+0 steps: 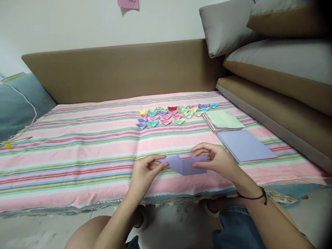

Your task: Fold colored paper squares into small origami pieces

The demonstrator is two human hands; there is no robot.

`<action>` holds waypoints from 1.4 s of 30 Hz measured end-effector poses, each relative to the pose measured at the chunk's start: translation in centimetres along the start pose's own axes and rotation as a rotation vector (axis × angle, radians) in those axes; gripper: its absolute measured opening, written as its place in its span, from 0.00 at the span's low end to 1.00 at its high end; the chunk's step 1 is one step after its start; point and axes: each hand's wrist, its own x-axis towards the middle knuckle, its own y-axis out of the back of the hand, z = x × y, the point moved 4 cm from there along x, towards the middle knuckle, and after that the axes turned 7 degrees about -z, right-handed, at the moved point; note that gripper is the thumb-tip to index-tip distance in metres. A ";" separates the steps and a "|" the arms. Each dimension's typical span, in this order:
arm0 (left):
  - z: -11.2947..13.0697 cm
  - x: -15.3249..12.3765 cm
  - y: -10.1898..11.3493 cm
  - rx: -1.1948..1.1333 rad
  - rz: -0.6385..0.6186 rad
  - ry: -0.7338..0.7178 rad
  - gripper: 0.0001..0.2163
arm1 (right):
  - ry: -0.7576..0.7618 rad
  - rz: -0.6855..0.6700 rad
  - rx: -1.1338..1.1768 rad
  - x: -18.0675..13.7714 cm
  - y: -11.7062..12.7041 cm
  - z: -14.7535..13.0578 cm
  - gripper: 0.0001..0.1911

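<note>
A partly folded lilac paper [185, 164] is held in the air above the front edge of a striped cloth [77, 155]. My left hand [145, 173] pinches its left end. My right hand [216, 159] grips its right end, thumb under and fingers over the top edge. Both hands are closed on the paper. A black band sits on my right wrist.
Several small folded paper shapes [173, 114] in mixed colours lie in rows at the far middle of the cloth. A stack with a green top sheet [223, 121] and a lilac paper stack [245, 145] lie to the right. Cushions [280, 52] are piled at the right.
</note>
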 end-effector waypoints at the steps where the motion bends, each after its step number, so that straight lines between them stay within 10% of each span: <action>1: 0.0 -0.1 0.2 -0.040 0.041 0.009 0.12 | 0.017 0.024 0.058 -0.1 0.4 0.0 0.22; 8: 1.0 -0.6 0.1 -0.227 0.214 -0.044 0.12 | 0.106 -0.123 0.413 -0.1 -2.6 -0.7 0.30; 17: 0.5 -0.7 -1.8 -0.110 0.108 -0.152 0.12 | 0.046 0.269 0.514 0.5 -5.0 2.3 0.08; 42: 0.2 -0.4 -3.0 -0.228 0.138 0.064 0.09 | 0.094 0.547 0.480 0.2 -4.6 2.6 0.11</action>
